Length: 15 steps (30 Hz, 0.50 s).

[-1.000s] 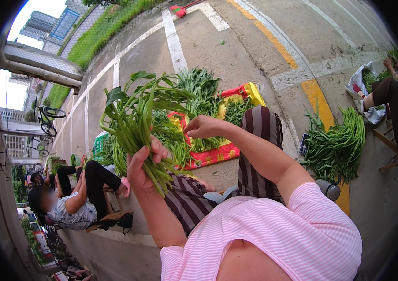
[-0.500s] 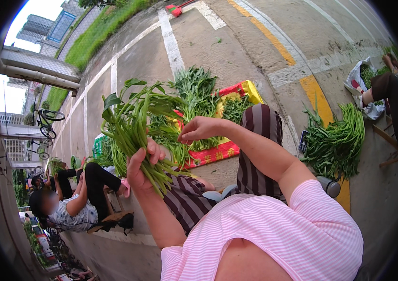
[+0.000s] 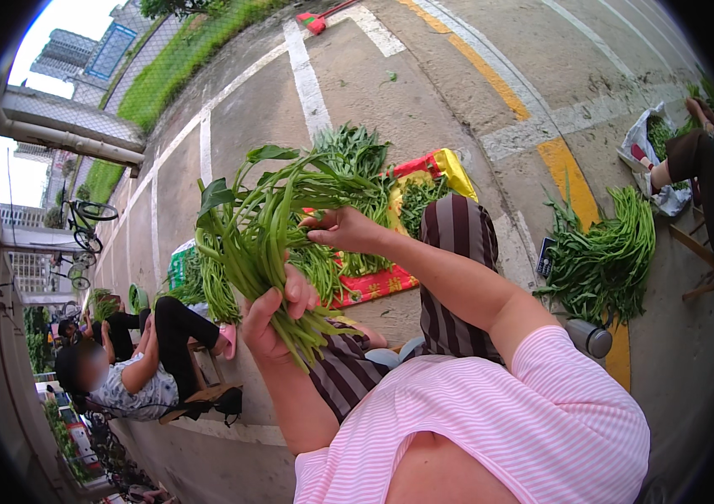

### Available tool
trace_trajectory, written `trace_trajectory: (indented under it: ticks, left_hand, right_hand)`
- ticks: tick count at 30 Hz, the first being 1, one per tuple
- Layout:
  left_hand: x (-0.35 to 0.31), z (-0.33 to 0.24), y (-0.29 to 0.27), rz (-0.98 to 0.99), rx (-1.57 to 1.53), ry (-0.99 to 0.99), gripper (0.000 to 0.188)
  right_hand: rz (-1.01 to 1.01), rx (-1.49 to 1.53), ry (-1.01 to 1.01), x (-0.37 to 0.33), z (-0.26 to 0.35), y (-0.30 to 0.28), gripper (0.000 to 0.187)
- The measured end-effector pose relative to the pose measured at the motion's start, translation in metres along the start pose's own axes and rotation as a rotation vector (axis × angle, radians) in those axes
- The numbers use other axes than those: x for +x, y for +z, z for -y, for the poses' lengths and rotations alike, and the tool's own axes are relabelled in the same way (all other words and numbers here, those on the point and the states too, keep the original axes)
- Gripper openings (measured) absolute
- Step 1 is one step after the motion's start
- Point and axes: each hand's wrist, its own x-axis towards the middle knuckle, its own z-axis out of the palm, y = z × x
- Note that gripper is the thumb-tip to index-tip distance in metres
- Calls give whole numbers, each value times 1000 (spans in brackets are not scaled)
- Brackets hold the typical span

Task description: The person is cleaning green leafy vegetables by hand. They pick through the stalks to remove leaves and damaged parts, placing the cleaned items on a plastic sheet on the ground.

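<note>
A thick bunch of leafy green stalks that looks like water spinach (image 3: 247, 239) rises from my left hand (image 3: 281, 311), whose fingers wrap round its lower stems. The cut ends poke out below that hand, and the leafy tops droop to the right. At the right side of the bunch is my right hand (image 3: 338, 229), its fingers drawn together against the greens; what lies between the fingertips is hidden. Beyond both hands, piles of loose greens (image 3: 353, 160) lie on a red and yellow plastic sheet (image 3: 378, 284) on the ground.
To the right lies another heap of long-stemmed greens (image 3: 605, 252), with a metal flask (image 3: 590, 338) nearer me. A person sits at the far right beside a white sack (image 3: 668, 197). More people sit at the left, near a green basket (image 3: 179, 267). A red dustpan (image 3: 313, 22) lies far off.
The bunch and my left hand have shifted slightly right and down. My right hand has moved a little left and up, from apart from the bunch to against its greens.
</note>
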Motion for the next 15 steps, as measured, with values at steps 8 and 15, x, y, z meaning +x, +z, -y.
trace_trajectory:
  ticks: [8, 15]
  left_hand:
    - [-5, -7, -26, -93, -25, 42, 49]
    - [-17, -12, -47, -218, -138, 79, 45]
  right_hand:
    - [183, 40, 354, -3, 31, -11, 31]
    - [172, 269, 485, -5, 34, -17, 26]
